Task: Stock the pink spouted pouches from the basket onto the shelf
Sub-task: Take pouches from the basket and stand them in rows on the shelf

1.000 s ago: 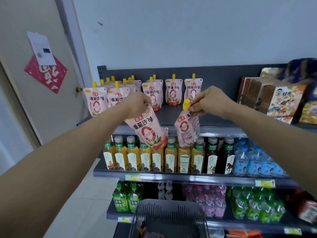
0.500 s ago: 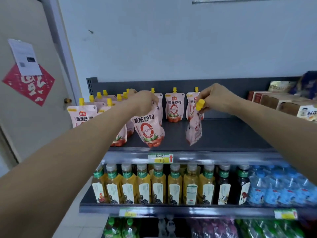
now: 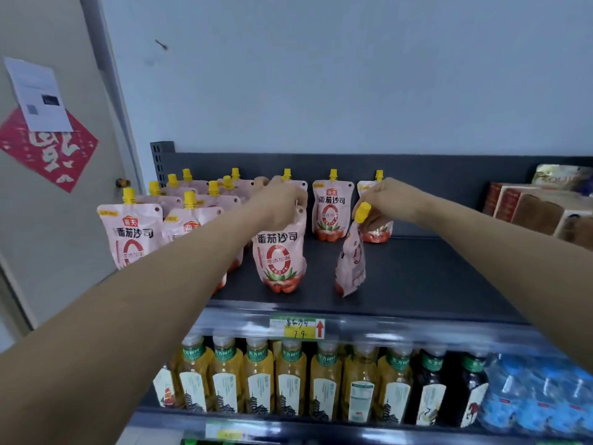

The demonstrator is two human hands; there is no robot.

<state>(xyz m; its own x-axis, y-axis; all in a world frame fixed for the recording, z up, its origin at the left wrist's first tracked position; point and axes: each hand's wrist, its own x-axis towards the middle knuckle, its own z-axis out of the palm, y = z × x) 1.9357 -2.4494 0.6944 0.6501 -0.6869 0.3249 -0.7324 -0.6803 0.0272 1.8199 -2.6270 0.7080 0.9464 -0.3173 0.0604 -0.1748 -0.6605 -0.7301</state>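
My left hand [image 3: 278, 200] grips the top of a pink spouted pouch [image 3: 278, 255] that stands face-on with its base on the dark top shelf [image 3: 417, 277]. My right hand [image 3: 383, 200] pinches the yellow cap of a second pink pouch [image 3: 351, 264], turned edge-on, its bottom corner touching the shelf. Several more pink pouches [image 3: 130, 236] stand in rows at the shelf's left, and three stand along the back [image 3: 330, 210]. The basket is out of view.
Brown snack boxes [image 3: 529, 210] fill the shelf's right end. Below the price tag [image 3: 301, 327] runs a row of yellow tea bottles [image 3: 288, 377], with blue water bottles [image 3: 539, 396] to the right. A door with a red paper [image 3: 48, 149] is at the left.
Both hands carried their pouches up from in front of the drink shelf onto the top shelf and lowered them to its surface. The view rose, so the basket dropped out of sight.
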